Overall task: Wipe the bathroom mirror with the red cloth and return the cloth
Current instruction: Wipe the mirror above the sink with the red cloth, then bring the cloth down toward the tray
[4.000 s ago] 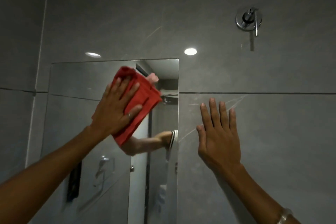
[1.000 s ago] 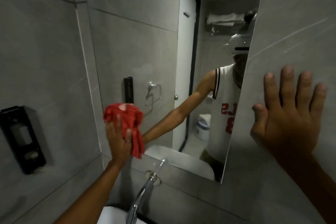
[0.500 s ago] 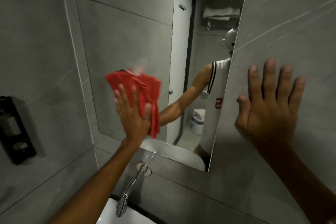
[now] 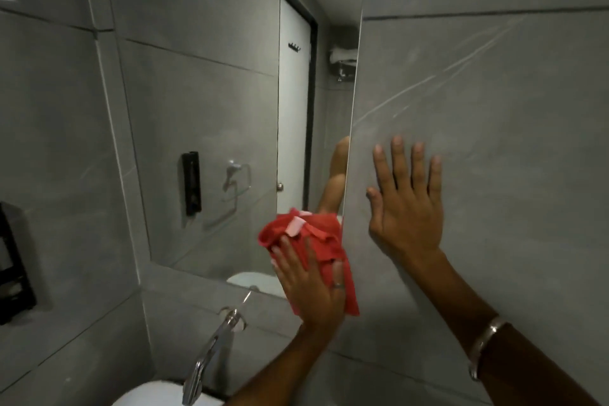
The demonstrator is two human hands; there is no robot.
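Observation:
The tall frameless mirror [image 4: 204, 102] hangs on the grey tiled wall and reflects a white door and grey tiles. My left hand [image 4: 308, 287] presses the crumpled red cloth [image 4: 316, 241] flat against the mirror's lower right corner, and part of the cloth hangs below the bottom edge. My right hand [image 4: 403, 201] lies flat with spread fingers on the wall tile just right of the mirror's edge and holds nothing. A bangle sits on that wrist.
A chrome tap [image 4: 211, 359] juts from the wall below the mirror over a white basin [image 4: 158, 395]. A black dispenser [image 4: 13, 264] is fixed to the left wall. Grey tile [image 4: 494, 109] fills the right side.
My left hand has slid the red cloth down and to the right, from the mirror's lower middle to its lower right corner. My right hand stays flat on the wall tile.

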